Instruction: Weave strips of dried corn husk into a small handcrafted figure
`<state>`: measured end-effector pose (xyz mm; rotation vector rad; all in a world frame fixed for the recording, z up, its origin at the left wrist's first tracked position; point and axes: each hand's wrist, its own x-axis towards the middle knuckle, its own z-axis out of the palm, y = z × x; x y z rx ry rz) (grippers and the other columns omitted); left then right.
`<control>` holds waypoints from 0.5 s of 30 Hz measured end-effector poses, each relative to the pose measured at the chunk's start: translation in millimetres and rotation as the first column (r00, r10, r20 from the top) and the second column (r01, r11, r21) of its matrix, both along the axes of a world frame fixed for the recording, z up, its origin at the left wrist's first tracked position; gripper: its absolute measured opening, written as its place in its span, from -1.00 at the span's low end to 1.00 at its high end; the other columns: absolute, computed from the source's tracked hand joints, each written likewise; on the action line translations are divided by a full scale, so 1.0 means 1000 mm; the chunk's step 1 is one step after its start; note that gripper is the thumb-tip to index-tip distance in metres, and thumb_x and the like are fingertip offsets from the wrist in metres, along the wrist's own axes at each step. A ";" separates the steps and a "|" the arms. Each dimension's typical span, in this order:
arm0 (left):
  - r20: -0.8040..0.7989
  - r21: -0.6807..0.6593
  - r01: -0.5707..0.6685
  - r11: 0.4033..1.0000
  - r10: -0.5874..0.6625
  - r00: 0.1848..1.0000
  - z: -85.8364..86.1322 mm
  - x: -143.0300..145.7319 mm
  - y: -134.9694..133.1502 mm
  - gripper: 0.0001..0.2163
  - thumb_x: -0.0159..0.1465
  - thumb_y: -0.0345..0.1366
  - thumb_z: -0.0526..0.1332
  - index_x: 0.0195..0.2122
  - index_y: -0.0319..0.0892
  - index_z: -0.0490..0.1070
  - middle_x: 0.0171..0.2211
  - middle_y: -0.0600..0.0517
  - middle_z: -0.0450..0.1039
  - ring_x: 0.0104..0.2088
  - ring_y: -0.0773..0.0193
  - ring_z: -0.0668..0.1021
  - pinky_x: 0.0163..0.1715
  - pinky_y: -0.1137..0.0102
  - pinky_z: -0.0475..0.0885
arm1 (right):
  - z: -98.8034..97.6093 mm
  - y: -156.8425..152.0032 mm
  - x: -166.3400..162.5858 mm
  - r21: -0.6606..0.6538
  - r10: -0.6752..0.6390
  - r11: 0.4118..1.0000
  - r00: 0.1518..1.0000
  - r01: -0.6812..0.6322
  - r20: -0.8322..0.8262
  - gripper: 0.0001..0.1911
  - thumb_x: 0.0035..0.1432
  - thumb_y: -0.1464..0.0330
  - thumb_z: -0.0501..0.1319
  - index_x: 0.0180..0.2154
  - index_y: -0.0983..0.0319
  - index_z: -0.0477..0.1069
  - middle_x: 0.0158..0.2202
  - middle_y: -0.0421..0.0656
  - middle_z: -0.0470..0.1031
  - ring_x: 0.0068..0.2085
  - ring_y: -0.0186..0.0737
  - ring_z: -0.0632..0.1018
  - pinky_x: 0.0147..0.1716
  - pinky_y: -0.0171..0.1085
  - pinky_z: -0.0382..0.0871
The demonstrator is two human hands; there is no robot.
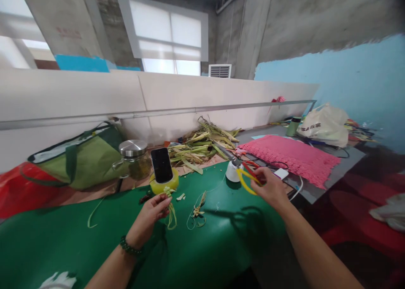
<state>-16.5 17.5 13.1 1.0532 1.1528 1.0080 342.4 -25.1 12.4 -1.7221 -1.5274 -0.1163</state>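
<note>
"Now, how do my hands look?"

"Your left hand (155, 208) pinches the green knot (167, 190) in front of the phone (162, 166), its tails hanging down. Your right hand (268, 185) grips the scissors (236, 161) by the handles, near the white spool (232, 174)."

"What could go wrong?"

"Snip too close to the knot and you could nick yourself. Dip the scissors and they could snag the thread (187, 221) and tip the spool."

A pale-green plaited piece (168, 190) is poking up from the left hand (153, 209), trailing looped strands below; red-and-yellow-handled scissors (236, 161) are pointing far and left from the right hand (268, 187).
</note>
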 end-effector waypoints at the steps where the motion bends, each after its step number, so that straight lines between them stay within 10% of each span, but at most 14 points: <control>1: -0.001 0.003 0.003 1.000 -0.003 1.000 0.000 0.000 0.000 -0.69 -0.18 -0.18 0.43 -0.52 -0.22 0.36 -0.58 0.15 0.28 -0.58 0.44 0.36 -0.54 0.51 0.28 | 0.002 -0.003 0.009 0.017 -0.072 0.997 0.997 0.073 -0.037 -0.80 -0.05 0.26 0.14 -0.32 0.19 0.29 -0.39 -0.17 0.48 -0.45 -0.24 0.48 -0.42 -0.30 0.32; 5: 0.000 0.022 0.040 0.999 -0.040 0.999 -0.002 0.002 -0.002 -0.69 -0.16 -0.18 0.42 -0.52 -0.22 0.36 -0.58 0.15 0.27 -0.59 0.46 0.34 -0.56 0.52 0.25 | 0.003 -0.015 0.030 0.015 -0.219 0.976 0.976 0.218 0.006 -0.82 -0.12 0.25 0.15 -0.40 0.19 0.33 -0.47 -0.17 0.47 -0.49 -0.22 0.46 -0.48 -0.30 0.27; 15: 0.011 -0.049 0.122 0.991 -0.122 0.992 0.005 0.011 -0.011 -0.71 -0.10 -0.18 0.41 -0.50 -0.21 0.35 -0.59 0.15 0.29 -0.59 0.45 0.35 -0.52 0.50 0.29 | -0.006 -0.039 -0.005 -0.405 0.281 0.890 0.952 -0.211 0.121 -0.93 -0.18 0.43 0.06 -0.52 0.18 0.27 -0.54 -0.22 0.41 -0.50 -0.27 0.42 -0.50 -0.34 0.20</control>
